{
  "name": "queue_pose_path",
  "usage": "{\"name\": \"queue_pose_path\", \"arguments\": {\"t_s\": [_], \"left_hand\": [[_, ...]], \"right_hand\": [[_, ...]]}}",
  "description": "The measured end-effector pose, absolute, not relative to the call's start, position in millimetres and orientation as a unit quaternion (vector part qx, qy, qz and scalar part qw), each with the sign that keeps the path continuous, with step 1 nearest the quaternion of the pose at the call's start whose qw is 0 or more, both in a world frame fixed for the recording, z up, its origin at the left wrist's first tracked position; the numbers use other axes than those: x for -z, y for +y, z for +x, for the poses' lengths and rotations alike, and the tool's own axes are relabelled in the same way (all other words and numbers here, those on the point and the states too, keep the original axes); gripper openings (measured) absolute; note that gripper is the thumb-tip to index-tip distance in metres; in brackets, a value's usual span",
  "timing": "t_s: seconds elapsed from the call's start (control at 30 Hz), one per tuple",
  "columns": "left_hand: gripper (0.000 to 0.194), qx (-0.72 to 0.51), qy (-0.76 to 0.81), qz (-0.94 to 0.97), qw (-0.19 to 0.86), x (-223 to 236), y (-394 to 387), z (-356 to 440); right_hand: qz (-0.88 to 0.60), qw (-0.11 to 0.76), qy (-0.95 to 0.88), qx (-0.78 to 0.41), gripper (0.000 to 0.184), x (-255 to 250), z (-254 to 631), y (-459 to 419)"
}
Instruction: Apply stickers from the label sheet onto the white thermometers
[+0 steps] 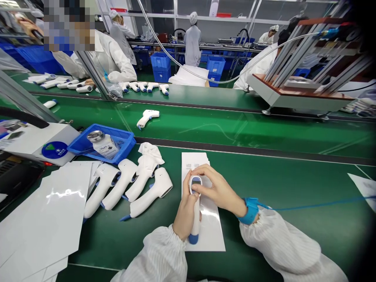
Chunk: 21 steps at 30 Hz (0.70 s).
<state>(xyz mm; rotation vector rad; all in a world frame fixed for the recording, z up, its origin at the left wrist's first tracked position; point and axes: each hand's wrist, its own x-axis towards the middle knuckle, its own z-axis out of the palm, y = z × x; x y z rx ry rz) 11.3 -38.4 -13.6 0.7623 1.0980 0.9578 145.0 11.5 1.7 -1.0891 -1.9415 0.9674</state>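
A white infrared thermometer [196, 219] with a blue end and a small display points upward over a white sheet [214, 231]. My left hand [185, 211] is wrapped round its body from the left. From the right, my right hand [219, 188] grips the head end, its thumb on the face by the display and its fingers round the top. A blue strap [251, 210] with a cord circles my right wrist. Left of my hands lie several more white thermometers [154, 192]; a crumpled white cloth or glove [150, 156] covers the head of one.
A blue tray [125, 150] holds a white bottle with a metal cap [101, 143]. White sheets [55, 207] lie at the left, below a white device [38, 143]. One thermometer [147, 117] rests on the green belt [205, 127]. Across it stand a co-worker [113, 55] and a framed fixture [302, 90].
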Motion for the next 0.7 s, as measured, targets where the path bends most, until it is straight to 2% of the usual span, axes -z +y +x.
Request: {"name": "queue_pose_path", "arguments": {"t_s": [0.07, 0.2, 0.3, 0.37, 0.47, 0.5, 0.57, 0.63, 0.7], "left_hand": [[0.064, -0.421, 0.482, 0.339, 0.689, 17, -38, 11], [0.065, -0.427, 0.465, 0.329, 0.702, 20, -41, 11], [0.068, -0.475, 0.459, 0.291, 0.693, 13, -43, 9], [0.07, -0.538, 0.446, 0.266, 0.664, 4, -41, 7], [0.079, -0.575, 0.416, 0.244, 0.661, -10, -33, 2], [0.083, -0.567, 0.41, 0.249, 0.669, -14, -30, 1], [0.087, -0.54, 0.424, 0.28, 0.671, -17, -24, -2], [0.083, -0.496, 0.462, 0.326, 0.659, -17, -22, -4], [0.07, -0.425, 0.495, 0.371, 0.661, -12, -24, -5]], "right_hand": [[-0.437, 0.374, -0.739, -0.351, 0.01, 3, 142, 13], [-0.472, 0.408, -0.702, -0.343, 0.017, 7, 137, 19], [-0.526, 0.457, -0.598, -0.395, 0.019, 4, 137, 10], [-0.525, 0.409, -0.578, -0.472, 0.024, -1, 136, -7], [-0.45, 0.24, -0.642, -0.573, 0.028, -8, 133, -28], [-0.432, 0.212, -0.66, -0.577, 0.03, -9, 132, -27], [-0.455, 0.21, -0.689, -0.524, 0.027, -7, 130, -8], [-0.535, 0.227, -0.702, -0.413, 0.027, -2, 129, 34], [-0.624, 0.214, -0.688, -0.303, 0.041, 3, 134, 89]]}}
